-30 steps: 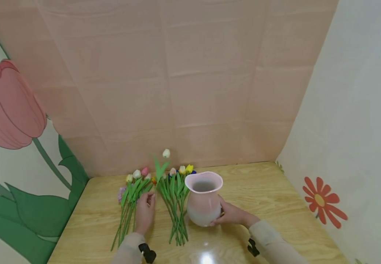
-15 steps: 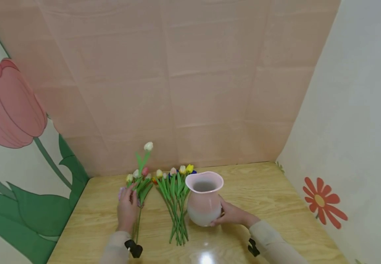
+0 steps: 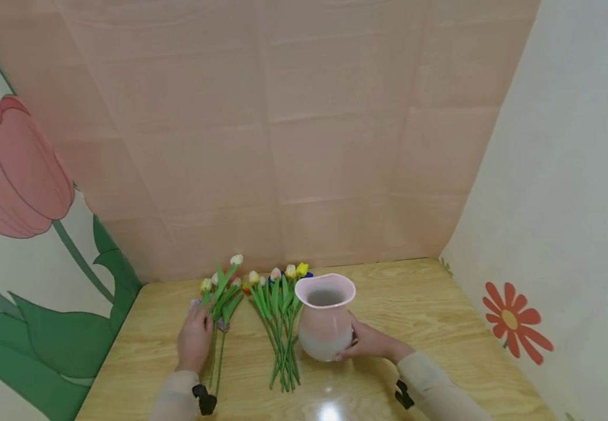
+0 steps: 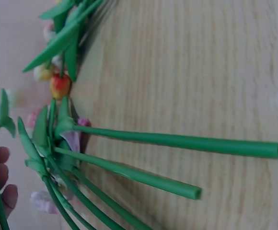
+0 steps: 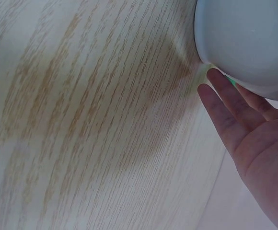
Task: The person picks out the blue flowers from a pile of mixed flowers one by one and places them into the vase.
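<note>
Left hand (image 3: 195, 339) pinches the green stem of a white tulip (image 3: 237, 259) by the left flower bunch (image 3: 232, 305). Right hand (image 3: 369, 340) holds the pink-and-white vase (image 3: 323, 339) low on its side, thumb in front, fingers reaching behind; vase upright on table (image 3: 404, 298), mouth up, right of the other bunch (image 3: 282, 336). Tulip looks artificial: probably light, stem stiffish; I'd grip below the leaves. Vase looks glazed, likely slippery, breakable, heavier; best held round the belly, not the flared rim.
</note>
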`<action>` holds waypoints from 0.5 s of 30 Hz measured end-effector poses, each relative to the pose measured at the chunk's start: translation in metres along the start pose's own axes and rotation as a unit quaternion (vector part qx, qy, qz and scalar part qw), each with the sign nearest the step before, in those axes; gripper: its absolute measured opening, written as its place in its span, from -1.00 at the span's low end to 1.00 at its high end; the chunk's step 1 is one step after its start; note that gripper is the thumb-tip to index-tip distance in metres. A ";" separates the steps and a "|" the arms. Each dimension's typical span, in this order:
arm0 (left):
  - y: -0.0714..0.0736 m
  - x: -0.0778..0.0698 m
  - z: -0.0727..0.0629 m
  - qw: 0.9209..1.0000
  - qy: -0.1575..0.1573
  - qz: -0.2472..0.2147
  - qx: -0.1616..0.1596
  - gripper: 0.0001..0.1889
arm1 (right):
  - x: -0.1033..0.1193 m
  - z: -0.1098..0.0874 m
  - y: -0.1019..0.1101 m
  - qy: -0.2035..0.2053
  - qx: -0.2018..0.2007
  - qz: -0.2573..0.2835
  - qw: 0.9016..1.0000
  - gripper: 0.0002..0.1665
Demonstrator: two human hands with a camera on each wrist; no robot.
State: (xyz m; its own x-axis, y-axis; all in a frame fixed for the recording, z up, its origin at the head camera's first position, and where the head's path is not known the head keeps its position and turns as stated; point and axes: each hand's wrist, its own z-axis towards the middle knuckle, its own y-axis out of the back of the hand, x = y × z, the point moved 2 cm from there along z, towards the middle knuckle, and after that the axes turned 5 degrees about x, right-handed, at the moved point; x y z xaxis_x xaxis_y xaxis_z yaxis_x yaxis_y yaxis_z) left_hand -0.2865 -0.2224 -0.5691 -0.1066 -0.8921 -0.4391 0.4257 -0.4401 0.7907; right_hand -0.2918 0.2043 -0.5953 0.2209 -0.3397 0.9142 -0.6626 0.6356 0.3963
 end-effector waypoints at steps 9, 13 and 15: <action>-0.007 0.012 -0.005 0.994 0.045 0.050 0.086 -0.66 | 0.004 -0.001 -0.001 -0.003 0.004 0.010 1.000 0.24; -0.009 0.013 -0.005 0.989 0.058 0.057 0.122 -0.59 | 0.005 -0.002 0.000 -0.001 0.001 0.005 1.000 0.24; -0.011 0.015 -0.006 0.987 0.064 0.063 0.137 -0.56 | 0.005 -0.002 0.000 0.000 -0.001 0.003 1.000 0.24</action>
State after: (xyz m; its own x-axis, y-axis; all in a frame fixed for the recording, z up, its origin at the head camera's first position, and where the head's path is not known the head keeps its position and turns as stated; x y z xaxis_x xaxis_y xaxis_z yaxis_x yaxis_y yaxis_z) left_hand -0.2872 -0.2300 -0.5866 0.0535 -0.9285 -0.3673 0.1681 -0.3543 0.9199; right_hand -0.2892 0.2039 -0.5907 0.2165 -0.3353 0.9169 -0.6627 0.6391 0.3903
